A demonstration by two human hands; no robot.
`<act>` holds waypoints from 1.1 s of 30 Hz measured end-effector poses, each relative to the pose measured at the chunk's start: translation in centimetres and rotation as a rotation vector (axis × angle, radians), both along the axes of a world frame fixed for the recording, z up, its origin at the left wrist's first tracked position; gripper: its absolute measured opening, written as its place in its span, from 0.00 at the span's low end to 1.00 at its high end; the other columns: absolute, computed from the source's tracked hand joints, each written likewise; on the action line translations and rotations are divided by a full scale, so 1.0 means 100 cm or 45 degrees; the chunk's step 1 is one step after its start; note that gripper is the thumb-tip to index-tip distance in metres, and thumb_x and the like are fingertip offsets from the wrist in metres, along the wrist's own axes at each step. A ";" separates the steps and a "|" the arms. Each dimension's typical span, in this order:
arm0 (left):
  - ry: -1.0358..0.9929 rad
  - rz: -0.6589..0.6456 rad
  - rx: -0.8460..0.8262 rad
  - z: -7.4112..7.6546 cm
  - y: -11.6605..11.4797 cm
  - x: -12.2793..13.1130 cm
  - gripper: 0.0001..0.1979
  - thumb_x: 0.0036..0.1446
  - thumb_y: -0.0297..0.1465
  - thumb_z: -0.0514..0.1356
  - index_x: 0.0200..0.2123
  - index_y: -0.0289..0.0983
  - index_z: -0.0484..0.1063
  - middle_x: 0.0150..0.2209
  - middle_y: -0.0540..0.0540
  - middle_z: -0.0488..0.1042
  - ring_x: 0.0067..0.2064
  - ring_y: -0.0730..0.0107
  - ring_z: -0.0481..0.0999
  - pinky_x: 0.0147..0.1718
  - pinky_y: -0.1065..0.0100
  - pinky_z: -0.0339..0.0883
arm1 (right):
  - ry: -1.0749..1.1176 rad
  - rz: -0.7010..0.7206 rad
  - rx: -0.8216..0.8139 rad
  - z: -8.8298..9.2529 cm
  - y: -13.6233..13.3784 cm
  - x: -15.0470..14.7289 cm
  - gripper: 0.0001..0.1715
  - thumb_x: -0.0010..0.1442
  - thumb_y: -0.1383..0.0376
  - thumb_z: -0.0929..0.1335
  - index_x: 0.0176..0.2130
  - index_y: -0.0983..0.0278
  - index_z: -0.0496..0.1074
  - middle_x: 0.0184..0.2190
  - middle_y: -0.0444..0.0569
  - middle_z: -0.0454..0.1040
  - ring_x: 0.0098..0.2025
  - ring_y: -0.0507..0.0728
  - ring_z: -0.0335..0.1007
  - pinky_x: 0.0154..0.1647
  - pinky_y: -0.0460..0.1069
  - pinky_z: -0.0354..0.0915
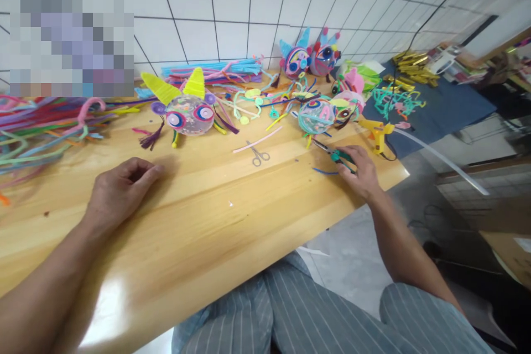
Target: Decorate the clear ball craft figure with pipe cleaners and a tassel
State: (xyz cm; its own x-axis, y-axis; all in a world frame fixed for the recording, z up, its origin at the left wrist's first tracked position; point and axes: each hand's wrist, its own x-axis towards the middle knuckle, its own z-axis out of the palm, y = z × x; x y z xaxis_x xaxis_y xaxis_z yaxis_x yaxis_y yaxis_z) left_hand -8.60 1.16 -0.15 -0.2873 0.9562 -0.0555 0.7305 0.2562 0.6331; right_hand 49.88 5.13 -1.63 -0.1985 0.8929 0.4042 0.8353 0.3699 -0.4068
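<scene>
My right hand (pixel 360 172) is closed on a pair of pliers (pixel 337 156) with green and black handles; their jaws point left toward the fish-like decorated clear ball (pixel 317 115). A short blue pipe cleaner (pixel 325 171) lies just under the pliers. My left hand (pixel 120 188) rests on the wooden table (pixel 199 232), its fingers curled in and the thumb near the index finger, with nothing visible in it. Beyond that hand stands a clear ball figure (pixel 191 116) with yellow horns, round eyes and purple tassels. Small scissors (pixel 258 156) and a pink pipe cleaner (pixel 259 139) lie between my hands.
Pipe cleaners (pixel 45 121) are heaped at the left, and a bundle of blue ones (pixel 215 69) lies along the tiled wall. More decorated balls (pixel 296 62) stand at the back. A yellow glue gun (pixel 378 134) with a glue stick (pixel 443 160) sits by the right edge.
</scene>
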 end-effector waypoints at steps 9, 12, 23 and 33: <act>-0.346 -0.596 0.056 0.029 -0.011 0.080 0.16 0.63 0.49 0.65 0.37 0.43 0.80 0.28 0.51 0.77 0.30 0.66 0.74 0.31 0.64 0.66 | 0.669 0.106 -0.382 0.018 -0.005 -0.070 0.26 0.65 0.45 0.72 0.54 0.56 0.84 0.52 0.52 0.83 0.53 0.67 0.80 0.57 0.63 0.77; -0.676 -0.804 -0.149 0.026 0.005 0.156 0.26 0.63 0.47 0.69 0.60 0.42 0.78 0.27 0.53 0.73 0.27 0.67 0.70 0.27 0.66 0.64 | 0.813 0.094 -0.434 0.016 -0.008 -0.087 0.31 0.61 0.41 0.72 0.54 0.55 0.83 0.50 0.52 0.83 0.48 0.66 0.80 0.53 0.62 0.78; -1.208 -0.721 -0.237 -0.006 0.043 0.256 0.14 0.67 0.41 0.68 0.36 0.36 0.77 0.23 0.53 0.72 0.22 0.75 0.69 0.26 0.69 0.62 | 0.878 0.057 -0.415 0.025 -0.015 -0.087 0.26 0.61 0.47 0.73 0.53 0.55 0.84 0.49 0.49 0.84 0.43 0.62 0.79 0.51 0.59 0.76; -1.118 -1.033 -0.134 0.001 0.091 0.253 0.22 0.66 0.47 0.69 0.27 0.37 0.73 0.24 0.51 0.73 0.24 0.76 0.68 0.25 0.70 0.61 | 0.820 0.071 -0.600 0.022 -0.017 -0.082 0.26 0.59 0.47 0.73 0.50 0.57 0.84 0.42 0.49 0.84 0.42 0.63 0.79 0.47 0.59 0.77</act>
